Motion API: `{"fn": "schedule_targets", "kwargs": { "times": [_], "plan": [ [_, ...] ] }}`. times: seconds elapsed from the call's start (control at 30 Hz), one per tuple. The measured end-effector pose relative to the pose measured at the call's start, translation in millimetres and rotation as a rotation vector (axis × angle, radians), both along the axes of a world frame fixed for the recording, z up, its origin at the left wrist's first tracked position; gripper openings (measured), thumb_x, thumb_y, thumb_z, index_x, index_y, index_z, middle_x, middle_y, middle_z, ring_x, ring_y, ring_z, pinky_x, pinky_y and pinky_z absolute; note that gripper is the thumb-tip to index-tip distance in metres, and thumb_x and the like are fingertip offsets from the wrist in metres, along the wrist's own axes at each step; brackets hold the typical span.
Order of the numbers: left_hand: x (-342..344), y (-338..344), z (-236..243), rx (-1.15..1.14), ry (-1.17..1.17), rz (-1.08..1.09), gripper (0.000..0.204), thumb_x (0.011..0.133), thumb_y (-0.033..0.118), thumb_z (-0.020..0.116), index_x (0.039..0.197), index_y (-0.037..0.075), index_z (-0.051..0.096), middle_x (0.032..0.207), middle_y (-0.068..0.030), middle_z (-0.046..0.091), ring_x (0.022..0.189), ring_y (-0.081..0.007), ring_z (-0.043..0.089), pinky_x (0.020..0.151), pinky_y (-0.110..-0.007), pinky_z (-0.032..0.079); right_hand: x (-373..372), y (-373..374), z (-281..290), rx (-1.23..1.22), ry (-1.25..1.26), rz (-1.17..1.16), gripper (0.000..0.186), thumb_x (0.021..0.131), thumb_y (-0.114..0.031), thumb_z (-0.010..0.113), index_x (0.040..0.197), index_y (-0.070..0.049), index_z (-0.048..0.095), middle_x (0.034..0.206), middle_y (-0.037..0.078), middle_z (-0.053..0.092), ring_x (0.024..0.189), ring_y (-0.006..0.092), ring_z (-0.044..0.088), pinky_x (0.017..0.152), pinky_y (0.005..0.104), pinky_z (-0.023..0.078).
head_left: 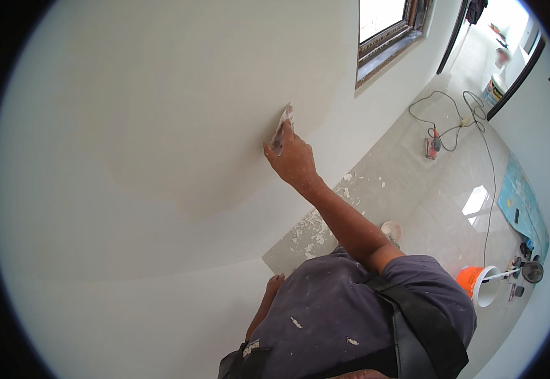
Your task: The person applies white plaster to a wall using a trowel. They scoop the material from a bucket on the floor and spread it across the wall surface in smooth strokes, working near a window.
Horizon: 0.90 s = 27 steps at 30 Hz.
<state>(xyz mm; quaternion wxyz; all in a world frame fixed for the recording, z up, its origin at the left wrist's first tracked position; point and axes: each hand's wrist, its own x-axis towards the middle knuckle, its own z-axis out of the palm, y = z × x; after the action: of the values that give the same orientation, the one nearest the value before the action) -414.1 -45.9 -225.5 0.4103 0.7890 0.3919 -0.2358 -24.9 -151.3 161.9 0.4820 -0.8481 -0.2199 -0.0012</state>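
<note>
My right hand [294,158] is raised to the pale wall [180,126], its fingers closed around a putty knife [286,120] smeared with white filler. The blade lies against or very close to the wall surface. A damp-looking, slightly darker patch spreads over the wall around it and to its left. Low by my body, my left hand [276,282] hangs near the wall; it shows small and partly hidden behind my shirt, so I cannot make out its fingers or anything in them.
White splatters [313,230] mark the floor along the wall. A red sander [431,148] lies with its looping cord [458,107]. At right stand an orange-and-white bucket [470,281] and a blue sheet [521,196]. A window [389,41] sits upper right, beside a doorway with another bucket [495,90].
</note>
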Motion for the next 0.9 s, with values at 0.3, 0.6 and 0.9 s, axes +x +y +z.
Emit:
{"fn": "schedule_targets", "kwargs": {
  "times": [0.3,0.6,0.9],
  "plan": [
    [-16.2,0.7,-16.0,-0.024,0.138,0.034,0.051,0.092,0.046,0.05,0.099,-0.001,0.068,0.096,-0.0218,0.069,0.093,-0.033,0.067,0.082,-0.041,0.05,-39.8,17.1,-11.6,-0.118,-0.097,0.133,0.079,0.09,-0.036,0.061,0.14,0.014,0.026,0.134,0.035,0.046,0.106,0.0434,0.062,0.085,0.0455,0.054],
    [-4.6,-3.3,-12.8,-0.039,0.025,0.057,0.051,0.091,0.045,0.052,0.102,-0.002,0.068,0.096,-0.0207,0.07,0.092,-0.0323,0.068,0.081,-0.041,0.051,-83.3,31.2,-19.1,-0.138,-0.187,0.23,0.078,0.089,-0.036,0.062,0.14,0.012,0.028,0.131,0.034,0.049,0.092,0.0399,0.067,0.074,0.0413,0.057],
    [-15.8,-9.5,14.4,-0.026,-0.021,0.185,0.049,0.094,0.043,0.05,0.099,-0.003,0.068,0.093,-0.0181,0.07,0.088,-0.0307,0.068,0.081,-0.04,0.05,-105.0,-22.2,-22.4,-0.202,0.064,0.558,0.05,0.093,-0.016,0.046,0.139,0.004,0.038,0.13,0.025,0.053,0.089,0.0398,0.066,0.079,0.0504,0.053]
  ]
}}
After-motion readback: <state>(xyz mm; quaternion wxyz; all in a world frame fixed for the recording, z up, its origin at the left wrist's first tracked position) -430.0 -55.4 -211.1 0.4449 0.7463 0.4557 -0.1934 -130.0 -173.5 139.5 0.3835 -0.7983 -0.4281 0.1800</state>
